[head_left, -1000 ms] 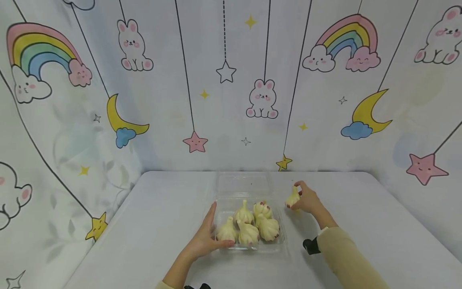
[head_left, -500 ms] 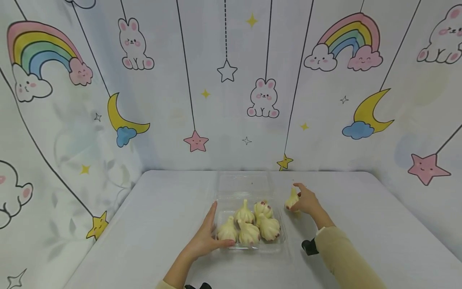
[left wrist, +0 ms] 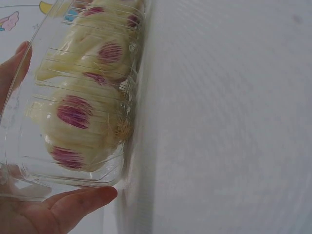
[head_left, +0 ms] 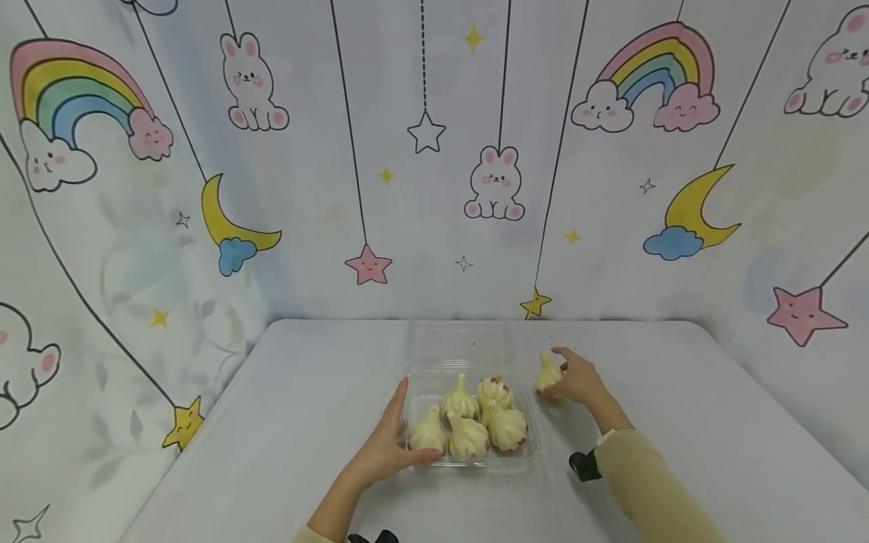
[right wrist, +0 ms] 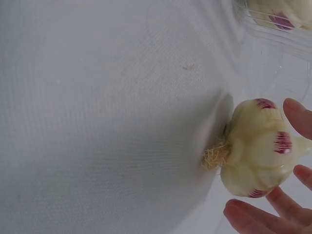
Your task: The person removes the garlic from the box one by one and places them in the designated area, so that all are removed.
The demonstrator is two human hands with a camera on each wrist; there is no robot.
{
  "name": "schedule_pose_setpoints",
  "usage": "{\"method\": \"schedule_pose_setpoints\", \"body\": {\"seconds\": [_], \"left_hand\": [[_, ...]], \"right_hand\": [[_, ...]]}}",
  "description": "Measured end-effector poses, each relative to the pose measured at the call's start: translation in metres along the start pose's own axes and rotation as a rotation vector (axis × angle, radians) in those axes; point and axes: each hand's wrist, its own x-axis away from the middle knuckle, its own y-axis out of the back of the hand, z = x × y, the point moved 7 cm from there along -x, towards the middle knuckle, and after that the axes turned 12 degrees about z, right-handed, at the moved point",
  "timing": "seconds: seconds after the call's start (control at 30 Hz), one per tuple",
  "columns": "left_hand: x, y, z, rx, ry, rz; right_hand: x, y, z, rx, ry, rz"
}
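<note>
Several garlic bulbs point(head_left: 468, 440) sit in a clear plastic box point(head_left: 462, 461), its lid point(head_left: 456, 347) folded back. My left hand point(head_left: 390, 445) rests on the box's near left corner, fingers straight along the side and thumb at the front edge. In the left wrist view the box wall point(left wrist: 24, 146) shows between spread fingers. Right of the box, another garlic bulb point(head_left: 547, 372) stands on the table, stem up. My right hand point(head_left: 580, 377) is around its right side. In the right wrist view the fingers spread loosely about this bulb point(right wrist: 258, 151), the thumb apart from it.
A white cloth-covered table point(head_left: 299, 422) lies under everything, reaching back to a curtain point(head_left: 312, 151) printed with rainbows, rabbits and stars. A black wrist device point(head_left: 585, 466) sits by the right sleeve point(head_left: 652, 483). Small brown specks lie on the cloth.
The right hand's fingers have loosened from the garlic bulb, and its stem now shows apart from the index finger. The bulb sits slightly further left. The left hand and box have stayed put.
</note>
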Motion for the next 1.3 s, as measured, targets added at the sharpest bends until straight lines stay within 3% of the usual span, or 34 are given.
{"method": "schedule_pose_setpoints", "body": {"seconds": [1.0,1.3], "left_hand": [[0.0,0.001,-0.002,0.007,-0.002,-0.01],[0.0,0.001,-0.003,0.007,0.0,-0.008]], "right_hand": [[0.033,0.014,0.023,0.044,0.068,-0.141],[0.045,0.011,0.041,-0.024,0.09,-0.116]]}}
